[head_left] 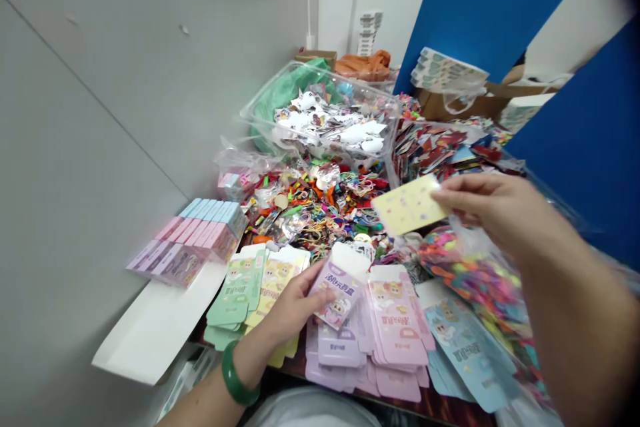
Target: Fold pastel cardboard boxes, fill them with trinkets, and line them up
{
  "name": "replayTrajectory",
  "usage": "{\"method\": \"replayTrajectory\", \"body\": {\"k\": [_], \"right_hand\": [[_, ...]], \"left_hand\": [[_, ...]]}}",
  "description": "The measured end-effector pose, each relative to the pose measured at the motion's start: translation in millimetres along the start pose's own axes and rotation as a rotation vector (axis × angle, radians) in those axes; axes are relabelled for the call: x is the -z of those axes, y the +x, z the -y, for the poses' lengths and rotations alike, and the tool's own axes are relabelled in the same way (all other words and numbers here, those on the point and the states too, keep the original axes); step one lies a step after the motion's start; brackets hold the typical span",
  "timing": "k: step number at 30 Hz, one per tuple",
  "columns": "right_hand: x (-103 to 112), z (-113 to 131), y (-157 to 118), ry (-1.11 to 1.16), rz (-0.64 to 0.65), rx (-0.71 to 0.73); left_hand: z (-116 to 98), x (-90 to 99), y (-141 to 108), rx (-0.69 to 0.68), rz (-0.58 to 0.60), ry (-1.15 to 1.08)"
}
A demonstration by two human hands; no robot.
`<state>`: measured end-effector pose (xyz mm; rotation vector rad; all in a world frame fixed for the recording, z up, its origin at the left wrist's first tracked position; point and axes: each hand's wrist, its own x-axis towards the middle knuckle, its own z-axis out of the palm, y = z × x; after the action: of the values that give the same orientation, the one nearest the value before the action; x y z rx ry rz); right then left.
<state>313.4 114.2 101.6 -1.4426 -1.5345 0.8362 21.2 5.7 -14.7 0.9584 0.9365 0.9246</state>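
On the tabletop (430, 408), the left hand's fingers (320, 295) clamp a light, stiff pink carton blank (343, 290) beside the pink carton stack (397, 323); the right hand's fingers (453, 195) pinch a thin, flexible yellow card (407, 205) by its edge above that stack.

You wear a glossy green bangle (239, 373), a thick rounded band that looks like jade, on the wrist just behind your left hand (295, 303). Your right hand (493, 210) and right forearm (575, 327) are bare. Along the bottom edge of the view, a pale garment (310, 410) shows, too blurred to make out.
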Motion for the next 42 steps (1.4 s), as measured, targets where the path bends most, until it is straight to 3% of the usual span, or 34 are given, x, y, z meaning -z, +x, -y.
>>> {"method": "replayTrajectory", "body": {"k": [3, 5, 8, 10, 13, 16, 17, 18, 19, 21, 26, 34, 42], "right_hand": [[-29.0, 4.6, -30.0, -0.011, 0.252, -0.127], [-48.2, 1.1, -41.6, -0.032, 0.364, -0.129], [-69.2, -3.0, -53.4, -0.124, 0.469, -0.047], [-71.2, -2.1, -58.6, -0.191, 0.459, 0.014], [-42.4, -3.9, -57.0, -0.315, 0.250, 0.038], [21.3, -24.8, -44.3, -0.646, -0.110, -0.088], [44.5, -36.6, -39.4, -0.780, -0.209, -0.209], [65.3, -49.8, -35.0, -0.860, -0.251, -0.351], [82.4, -63.8, -31.2, -0.860, -0.202, -0.462], [102.2, -90.8, -25.3, -0.796, -0.138, -0.501], [102.4, -130.5, -20.1, -0.609, -0.086, -0.497], [127.0, -134.5, -33.6, -0.305, -0.144, -0.538], [103.2, -143.5, -23.0, -0.330, -0.212, -0.479]], "left_hand": [[-2.4, -4.0, -1.9, 0.000, 0.043, 0.032], [-4.8, -7.6, -2.8, -0.008, 0.060, 0.068], [-6.1, -11.3, -3.7, -0.008, 0.070, 0.108], [-4.8, -11.5, -4.5, -0.004, 0.074, 0.105], [-1.5, -7.6, -6.9, 0.033, 0.022, 0.082], [0.5, 0.5, -9.7, 0.096, -0.054, 0.075], [0.8, 3.2, -10.3, 0.116, -0.067, 0.071], [1.1, 5.3, -10.6, 0.133, -0.072, 0.066], [1.4, 6.6, -10.6, 0.148, -0.073, 0.061], [2.1, 6.3, -9.8, 0.171, -0.062, 0.054], [3.2, -5.5, -5.8, 0.200, -0.054, 0.069], [5.6, -7.0, -5.0, 0.183, -0.094, 0.108], [-2.8, -15.4, -6.3, 0.199, -0.108, 0.161]]}}
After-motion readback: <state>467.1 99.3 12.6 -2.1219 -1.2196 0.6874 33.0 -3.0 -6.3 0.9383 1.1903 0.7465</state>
